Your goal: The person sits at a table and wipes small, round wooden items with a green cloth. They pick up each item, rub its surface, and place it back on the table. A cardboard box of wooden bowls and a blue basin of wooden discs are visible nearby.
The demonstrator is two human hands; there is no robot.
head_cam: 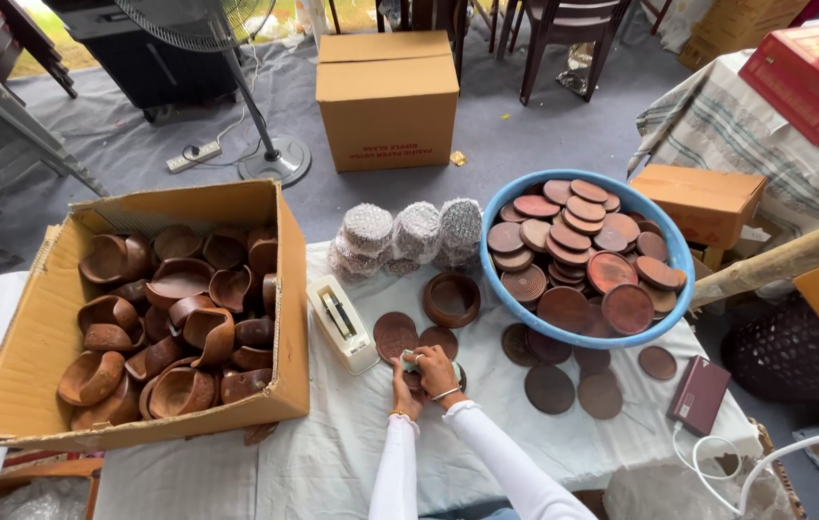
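Both my hands meet on the white tablecloth [332, 453], in white sleeves. My right hand [438, 371] grips a small pale green object [413, 362] from above. My left hand [404, 393] presses against it from the left. Beneath them lie dark brown wooden discs [394, 334]. A round wooden bowl [451, 299] stands just behind. A white tape dispenser [340, 323] lies to the left of my hands.
An open cardboard box [34, 337] full of wooden bowls fills the left. A blue basin [679, 260] heaped with wooden discs sits at the right, loose discs [550, 388] in front. Bubble-wrapped bundles [416, 231] stand behind. A maroon box [700, 395] with a white cable lies at the right.
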